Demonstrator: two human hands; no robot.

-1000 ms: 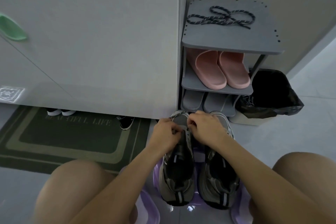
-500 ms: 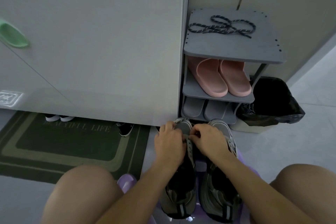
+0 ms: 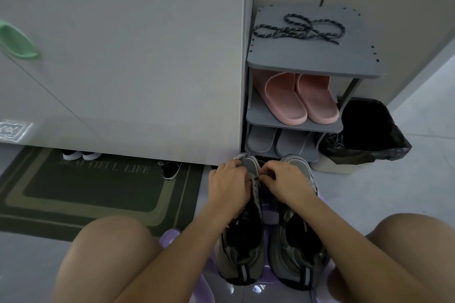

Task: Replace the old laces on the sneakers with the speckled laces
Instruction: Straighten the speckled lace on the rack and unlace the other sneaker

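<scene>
Two grey and black sneakers stand side by side between my knees, the left sneaker [image 3: 240,248] and the right sneaker [image 3: 296,253], toes pointing away from me. My left hand [image 3: 227,184] and my right hand [image 3: 283,183] meet over the toe end of the left sneaker. Fingers of both hands curl and pinch its lace [image 3: 256,179] at the front eyelets; most of that lace is hidden under my hands. The speckled laces [image 3: 300,29] lie coiled on top of the grey shoe rack [image 3: 312,64], untouched.
The sneakers rest on a purple plastic stool [image 3: 270,216]. The rack holds pink slippers [image 3: 300,98] and grey slippers [image 3: 278,140]. A bin with a black bag [image 3: 366,130] stands right of it. A white cabinet [image 3: 135,56] and a green doormat [image 3: 93,184] are to the left.
Both hands stay at the left sneaker's front eyelets with small finger shifts. The view has tilted slightly; the sneakers and speckled laces have not moved.
</scene>
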